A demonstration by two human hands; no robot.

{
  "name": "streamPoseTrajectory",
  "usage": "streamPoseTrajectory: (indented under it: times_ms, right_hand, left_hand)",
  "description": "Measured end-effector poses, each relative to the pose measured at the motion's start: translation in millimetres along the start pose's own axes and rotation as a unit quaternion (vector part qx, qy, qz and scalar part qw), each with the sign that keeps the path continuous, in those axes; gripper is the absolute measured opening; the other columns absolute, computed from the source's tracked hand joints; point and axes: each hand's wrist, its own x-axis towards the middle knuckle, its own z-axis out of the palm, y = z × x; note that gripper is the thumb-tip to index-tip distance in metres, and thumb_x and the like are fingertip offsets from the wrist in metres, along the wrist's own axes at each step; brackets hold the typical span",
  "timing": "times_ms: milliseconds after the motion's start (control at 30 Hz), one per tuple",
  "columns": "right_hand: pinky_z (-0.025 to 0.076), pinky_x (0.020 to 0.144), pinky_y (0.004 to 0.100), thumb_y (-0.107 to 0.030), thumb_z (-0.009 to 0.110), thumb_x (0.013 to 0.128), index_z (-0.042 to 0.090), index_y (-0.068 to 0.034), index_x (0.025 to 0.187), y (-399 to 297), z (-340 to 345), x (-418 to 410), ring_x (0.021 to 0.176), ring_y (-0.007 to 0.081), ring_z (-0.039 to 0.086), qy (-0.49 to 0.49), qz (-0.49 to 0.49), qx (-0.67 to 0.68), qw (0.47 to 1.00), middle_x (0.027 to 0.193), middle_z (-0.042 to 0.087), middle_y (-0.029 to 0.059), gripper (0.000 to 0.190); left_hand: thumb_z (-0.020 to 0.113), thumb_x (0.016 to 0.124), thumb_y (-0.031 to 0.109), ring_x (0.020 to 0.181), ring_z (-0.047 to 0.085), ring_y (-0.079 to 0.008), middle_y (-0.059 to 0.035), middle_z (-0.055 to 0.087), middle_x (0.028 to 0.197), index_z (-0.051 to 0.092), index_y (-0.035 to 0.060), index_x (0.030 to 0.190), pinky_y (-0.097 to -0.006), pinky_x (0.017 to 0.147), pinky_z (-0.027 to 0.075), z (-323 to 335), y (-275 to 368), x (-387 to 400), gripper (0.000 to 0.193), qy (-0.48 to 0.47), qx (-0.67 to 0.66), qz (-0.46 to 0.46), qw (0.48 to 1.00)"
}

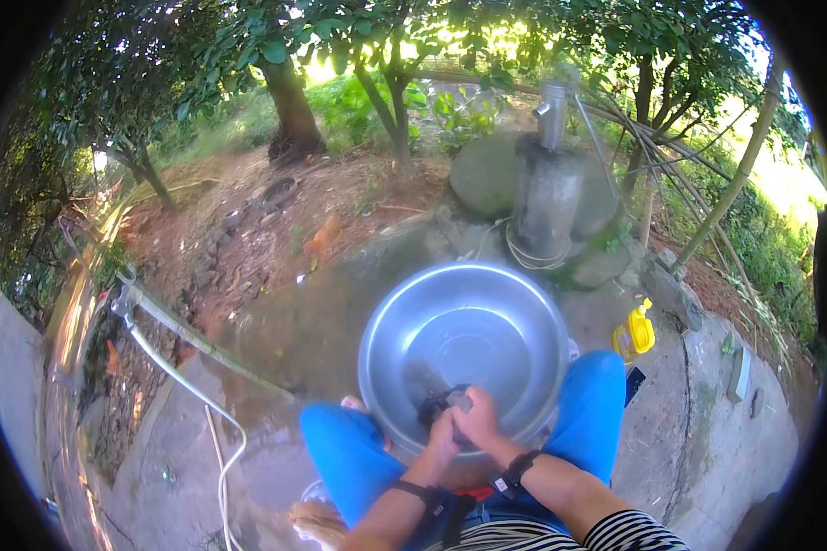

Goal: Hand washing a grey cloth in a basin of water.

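Observation:
A wide metal basin (472,344) stands between my blue-trousered knees. Over its near part I hold a bunched dark cloth (433,409) with a greyish portion by the fingers; it looks wet, but what kind of cloth it is cannot be made out. My left hand (444,437) is closed around the lower end of the bundle. Pressed close beside it, my right hand (480,417) grips the grey portion. The fingers overlap, so part of the cloth is hidden. Both wrists wear dark straps.
Beyond my right knee stands a yellow jug-shaped bottle (634,333), with a dark flat object (635,384) near it. A tap (123,304) at left feeds a pale hose (200,396). A concrete cylinder (546,200) carries a metal hand pump (553,116). Bamboo poles (727,182) lean at right.

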Motion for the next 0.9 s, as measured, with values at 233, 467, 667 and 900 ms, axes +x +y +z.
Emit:
streamPoseTrajectory:
  times_ms: [233,467,667,900]
  right_hand:
    - [0.044,0.069,0.0417,-0.010,0.070,0.065,0.051,-0.006,0.077,-48,-15,-19,0.079,0.0365,0.052,-0.031,-0.213,0.036,0.976,0.084,0.056,0.0134,0.023]
    - [0.049,0.077,0.0349,-0.019,0.066,0.077,0.061,-0.004,0.095,51,9,10,0.094,0.0268,0.062,0.083,0.303,0.274,0.909,0.100,0.064,0.0121,0.024]
    - [0.050,0.079,0.0464,-0.033,0.058,0.084,0.058,-0.009,0.111,76,11,-7,0.095,0.0260,0.062,-0.165,0.511,0.503,0.677,0.105,0.063,0.0102,0.036]
    - [0.050,0.083,0.0479,-0.025,0.055,0.085,0.058,-0.010,0.112,62,-6,10,0.097,0.0266,0.062,-0.139,0.514,0.525,0.663,0.106,0.062,0.0090,0.031]
  left_hand:
    - [0.047,0.096,0.029,0.100,0.064,-0.0256,-0.0109,0.064,0.111,0.058,0.0067,0.114,-0.0450,0.092,0.051,0,18,-11,0.030,-0.028,-0.060,0.032,0.997]
    - [0.060,0.085,0.021,0.089,0.063,-0.0232,-0.0082,0.064,0.097,0.061,0.0063,0.104,-0.0392,0.079,0.053,20,27,-30,0.023,-0.072,-0.003,-0.019,0.997]
    - [0.058,0.083,0.020,0.090,0.065,-0.0232,-0.0069,0.066,0.096,0.063,0.0116,0.102,-0.0401,0.084,0.052,1,35,-14,0.021,0.019,-0.021,0.111,0.993]
    - [0.055,0.087,0.024,0.111,0.057,-0.0315,-0.0116,0.058,0.122,0.050,0.0126,0.129,-0.0568,0.092,0.046,3,40,-20,0.044,-0.017,-0.016,0.089,0.996]
